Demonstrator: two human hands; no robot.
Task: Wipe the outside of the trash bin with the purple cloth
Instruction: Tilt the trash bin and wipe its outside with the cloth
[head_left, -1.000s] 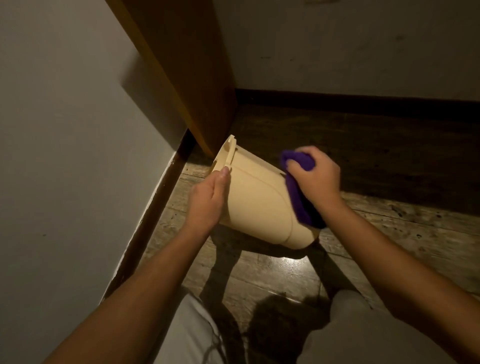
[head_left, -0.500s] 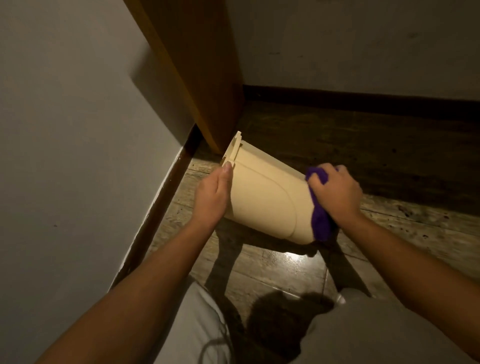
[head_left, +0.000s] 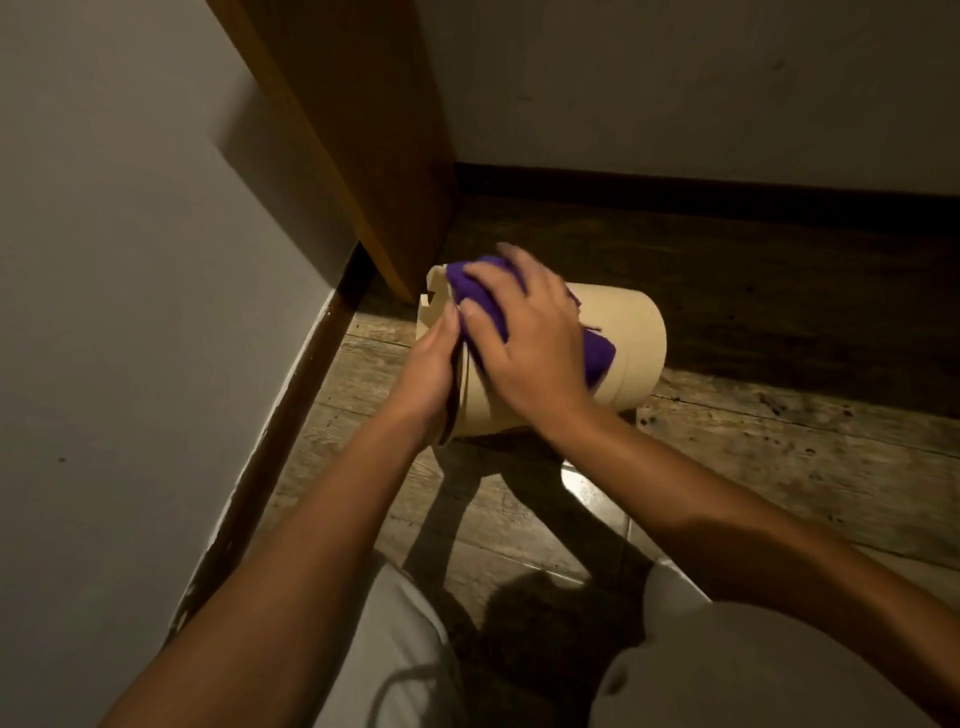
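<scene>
A cream plastic trash bin (head_left: 631, 345) lies tipped on its side above the wooden floor, its rim end to the left and its base to the right. My left hand (head_left: 428, 366) grips the bin at the rim end and holds it steady. My right hand (head_left: 524, 332) lies flat on the purple cloth (head_left: 597, 356) and presses it against the bin's upper side near the rim. Most of the cloth is hidden under my right hand; purple shows at the rim and behind my wrist.
A wooden door or panel edge (head_left: 363, 156) stands just behind the bin's rim. A white wall (head_left: 130, 312) with a dark baseboard runs along the left, another wall across the back. My knees in light trousers (head_left: 727, 670) are at the bottom. The floor (head_left: 779, 441) extends right.
My right hand has slid the cloth from the bin's base end on the right up to the rim end on the left. The bin has turned a little; my left hand keeps its grip.
</scene>
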